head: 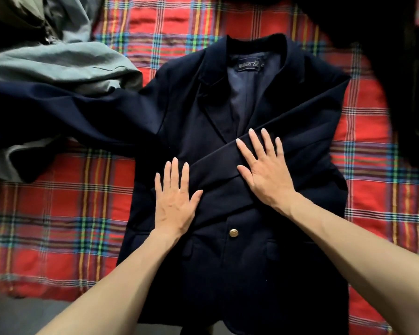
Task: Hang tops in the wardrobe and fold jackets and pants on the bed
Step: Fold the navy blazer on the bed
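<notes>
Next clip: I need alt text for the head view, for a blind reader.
The left hand and right hand press flat on a navy blazer lying face up on a red plaid bedspread. One sleeve is folded diagonally across its front under the right hand; the other sleeve stretches out sideways toward a grey garment.

Red plaid bedspread [58,213], crossed by blue, green, yellow and white stripes, spread flat, lightly rumpled near lower edge. Strip of grey floor [15,317] below it, lower left. Dark mass [385,44] upper right, overlapping plaid; nature unclear.
</notes>
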Motion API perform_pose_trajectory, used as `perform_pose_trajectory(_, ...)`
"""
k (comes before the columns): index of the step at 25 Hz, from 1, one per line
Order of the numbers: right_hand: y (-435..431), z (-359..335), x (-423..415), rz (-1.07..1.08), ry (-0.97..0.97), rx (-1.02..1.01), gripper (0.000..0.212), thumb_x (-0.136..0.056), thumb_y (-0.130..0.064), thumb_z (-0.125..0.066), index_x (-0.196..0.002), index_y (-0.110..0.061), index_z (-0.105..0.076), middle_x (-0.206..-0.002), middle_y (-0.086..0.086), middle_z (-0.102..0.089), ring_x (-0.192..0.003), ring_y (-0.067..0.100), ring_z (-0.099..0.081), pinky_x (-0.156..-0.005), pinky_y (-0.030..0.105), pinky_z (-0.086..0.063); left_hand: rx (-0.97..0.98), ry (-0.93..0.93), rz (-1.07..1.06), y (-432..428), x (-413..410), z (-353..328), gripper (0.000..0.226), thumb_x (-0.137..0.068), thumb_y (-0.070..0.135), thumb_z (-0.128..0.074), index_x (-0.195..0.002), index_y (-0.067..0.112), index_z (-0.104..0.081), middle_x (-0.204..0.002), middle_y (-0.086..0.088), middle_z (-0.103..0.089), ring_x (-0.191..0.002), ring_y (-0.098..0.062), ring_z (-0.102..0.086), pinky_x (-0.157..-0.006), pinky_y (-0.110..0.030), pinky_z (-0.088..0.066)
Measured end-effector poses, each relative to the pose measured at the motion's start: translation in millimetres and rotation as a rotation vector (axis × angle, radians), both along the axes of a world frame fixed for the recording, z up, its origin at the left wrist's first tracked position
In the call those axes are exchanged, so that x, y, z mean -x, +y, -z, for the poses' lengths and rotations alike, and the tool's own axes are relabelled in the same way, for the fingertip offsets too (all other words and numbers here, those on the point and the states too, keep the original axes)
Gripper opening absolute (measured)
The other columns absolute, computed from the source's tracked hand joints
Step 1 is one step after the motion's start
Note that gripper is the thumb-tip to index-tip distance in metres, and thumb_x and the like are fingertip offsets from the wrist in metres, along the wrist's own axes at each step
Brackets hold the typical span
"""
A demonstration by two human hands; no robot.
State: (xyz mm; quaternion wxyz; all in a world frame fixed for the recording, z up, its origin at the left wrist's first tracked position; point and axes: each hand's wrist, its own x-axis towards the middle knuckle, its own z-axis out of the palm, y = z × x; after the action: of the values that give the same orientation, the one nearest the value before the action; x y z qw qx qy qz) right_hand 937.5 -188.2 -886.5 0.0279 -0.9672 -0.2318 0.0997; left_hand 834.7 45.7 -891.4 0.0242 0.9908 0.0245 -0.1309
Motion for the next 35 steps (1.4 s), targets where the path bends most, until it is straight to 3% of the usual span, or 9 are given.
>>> perform_pose_trajectory(5, 12, -12, 3, 0.085, 0.026, -0.031, 0.065, -0.098, -0.053, -0.028, -0.155, -0.023, -0.025, -0.163, 0.012, -0.016, -0.149, 0.037, -0.009, -0.119, 0.057, -0.011, 0.037, 0.053, 0.032, 2, -3, -3, 0.076, -0.097, 0.055, -0.023, -0.155, 0.008, -0.013, -0.163, -0.019, -0.006, -0.151, -0.033, -0.002, -0.121, -0.053, -0.009)
perform_pose_trajectory(7, 38, -23, 8, 0.049, 0.005, -0.115, 0.065, -0.097, -0.052, -0.034, -0.154, -0.023, -0.025, -0.163, 0.012, -0.015, -0.15, 0.036, -0.009, -0.119, 0.055, -0.011, 0.255, -0.022, -0.011, 8, -4, -14, 0.073, -0.097, 0.052, -0.031, -0.153, 0.007, -0.022, -0.162, -0.017, -0.014, -0.151, -0.029, -0.009, -0.122, -0.046, -0.009)
perform_pose_trajectory(11, 97, -27, -2, -0.095, 0.033, -0.135, 0.067, -0.097, -0.053, -0.037, -0.156, -0.028, -0.017, -0.164, 0.01, -0.008, -0.151, 0.034, -0.002, -0.121, 0.053, -0.008, 0.811, -0.526, -0.975, 60, -50, -70, 0.059, -0.095, 0.034, -0.058, -0.138, -0.003, -0.042, -0.137, -0.018, -0.045, -0.128, -0.03, -0.044, -0.109, -0.03, -0.032)
perform_pose_trajectory(14, 128, -14, -8, -0.133, 0.13, -0.031, 0.07, -0.097, -0.055, -0.041, -0.156, -0.032, -0.011, -0.164, 0.015, -0.004, -0.149, 0.043, 0.001, -0.119, 0.059, -0.008, 1.213, -0.554, -1.593, 126, -103, -83, 0.061, -0.088, 0.043, -0.069, -0.131, 0.005, -0.052, -0.127, -0.002, -0.057, -0.112, -0.018, -0.056, -0.097, -0.028, -0.044)
perform_pose_trajectory(17, 143, -10, -8, -0.077, 0.226, 0.063, 0.075, -0.096, -0.06, -0.038, -0.156, -0.034, 0.0, -0.162, 0.02, 0.005, -0.145, 0.051, 0.008, -0.114, 0.068, -0.007, 1.499, -0.363, -1.596, 162, -122, -84, 0.058, -0.081, 0.054, -0.07, -0.123, 0.014, -0.065, -0.123, -0.007, -0.068, -0.11, -0.026, -0.066, -0.089, -0.041, -0.055)
perform_pose_trajectory(21, 182, -35, -15, 0.02, 0.218, -0.061, 0.088, -0.09, -0.062, -0.05, -0.155, -0.035, 0.002, -0.16, 0.026, -0.003, -0.144, 0.053, -0.005, -0.109, 0.07, -0.017, 1.656, -0.294, -1.752, 166, -113, -93, 0.049, -0.087, 0.07, -0.05, -0.097, 0.025, -0.065, -0.125, 0.007, -0.065, -0.118, -0.017, -0.061, -0.099, -0.033, -0.046)
perform_pose_trajectory(24, 218, -39, -26, -0.002, 0.228, -0.102, 0.084, -0.091, -0.06, -0.049, -0.156, -0.031, -0.005, -0.162, 0.02, -0.004, -0.145, 0.05, -0.01, -0.109, 0.068, -0.021, 1.686, -0.224, -1.743, 166, -110, -93, 0.028, -0.095, 0.049, -0.054, -0.088, 0.022, -0.057, -0.129, 0.005, -0.061, -0.116, -0.017, -0.058, -0.079, -0.026, -0.045)
perform_pose_trajectory(29, 247, -34, -40, 0.264, 0.368, -0.17, 0.069, -0.097, -0.064, -0.024, -0.156, -0.029, -0.013, -0.164, 0.006, -0.011, -0.147, 0.042, -0.011, -0.11, 0.068, -0.018, 1.804, -0.193, -1.672, 180, -123, -109, 0.023, -0.097, 0.029, -0.057, -0.077, 0.019, -0.056, -0.058, 0.009, -0.062, -0.07, -0.007, -0.055, -0.072, -0.023, -0.042)
perform_pose_trajectory(35, 245, -45, -52, 0.309, 0.523, -0.177, 0.075, -0.093, -0.073, -0.018, -0.155, -0.032, -0.017, -0.165, 0.001, -0.008, -0.149, 0.038, -0.007, -0.113, 0.066, -0.014, 2.06, -0.366, -1.513, 196, -136, -133, 0.017, -0.094, 0.021, -0.059, -0.104, 0.01, -0.068, -0.103, -0.008, -0.073, -0.096, -0.023, -0.068, -0.098, -0.038, -0.049)
